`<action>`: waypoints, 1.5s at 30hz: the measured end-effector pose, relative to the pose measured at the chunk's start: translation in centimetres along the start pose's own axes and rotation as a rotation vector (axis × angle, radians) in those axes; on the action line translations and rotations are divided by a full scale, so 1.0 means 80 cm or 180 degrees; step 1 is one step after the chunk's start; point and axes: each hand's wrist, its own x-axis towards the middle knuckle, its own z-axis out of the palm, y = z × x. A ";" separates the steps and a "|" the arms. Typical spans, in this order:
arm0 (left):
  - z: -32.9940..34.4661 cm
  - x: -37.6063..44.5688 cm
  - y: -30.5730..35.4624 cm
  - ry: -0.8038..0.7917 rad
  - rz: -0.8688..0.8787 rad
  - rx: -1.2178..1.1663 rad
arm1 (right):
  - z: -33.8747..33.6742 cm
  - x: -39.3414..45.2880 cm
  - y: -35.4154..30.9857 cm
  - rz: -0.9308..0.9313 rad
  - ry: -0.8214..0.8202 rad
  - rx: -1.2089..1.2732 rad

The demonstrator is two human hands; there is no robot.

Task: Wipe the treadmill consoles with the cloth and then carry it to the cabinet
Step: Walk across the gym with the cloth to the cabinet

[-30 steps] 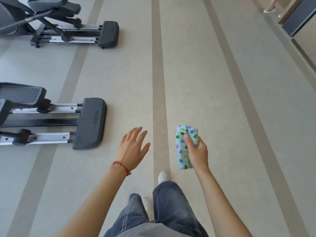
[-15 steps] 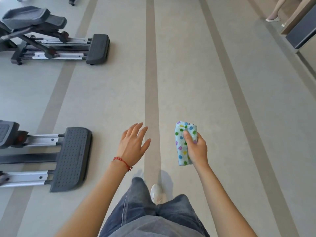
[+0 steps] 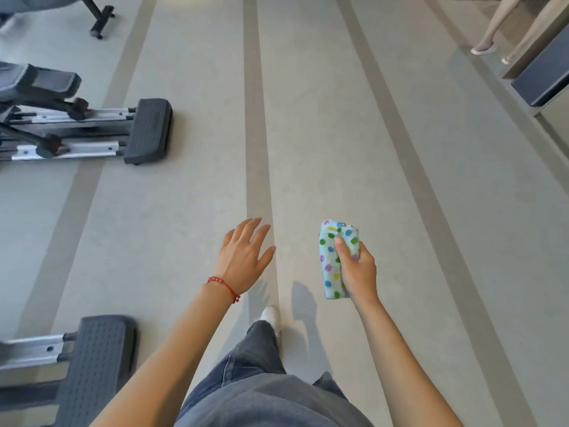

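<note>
From the head camera, looking down past grey jeans [image 3: 261, 392] and one white shoe [image 3: 270, 315] stepping forward, the person is out on the open floor [image 3: 354, 134], which is pale with darker stripes running ahead.

The right hand [image 3: 358, 269] grips the cloth [image 3: 334, 257], a light blue one with coloured dots, folded into a thick roll that stands upright in the fist, thumb pressed across its front. It is held in the air at about waist level, touching nothing else. The left hand [image 3: 243, 257] holds nothing; its fingers are spread and relaxed, palm down, a red bracelet [image 3: 223, 286] on the wrist.

To the left stand exercise machines [image 3: 92, 131] with dark ribbed end steps and silver rails; a second one [image 3: 92, 362] sits nearer, at the lower left edge. No console shows anywhere in this view, so whether the wiping is finished cannot be seen. Judging by the bundled cloth and the stride down the aisle away from the machines, I would say the wiping is behind and the carrying stage is under way.

At the upper right edge is a low piece of furniture [image 3: 542, 84] with a dark front panel, which may be the cabinet, though that is a guess. It is well apart from the cloth. Nothing of its inside shows, so what it holds cannot be told. Another person's bare legs and pale shoes [image 3: 483, 50] stand just beside it.

What is left, as I read it: cross the rest of the floor and bring the cloth to the cabinet.
</note>
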 end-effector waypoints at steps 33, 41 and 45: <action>0.135 0.883 0.039 -0.0197 0.1008 -0.0214 | -0.045 0.754 -0.302 0.0233 0.0692 0.0135; 0.182 1.101 0.073 -0.0500 0.1638 -0.0251 | -0.079 0.922 -0.355 0.0390 0.1318 0.0503; 0.197 1.197 0.106 -0.0614 0.2061 -0.0284 | -0.106 0.986 -0.381 0.0479 0.1694 0.0651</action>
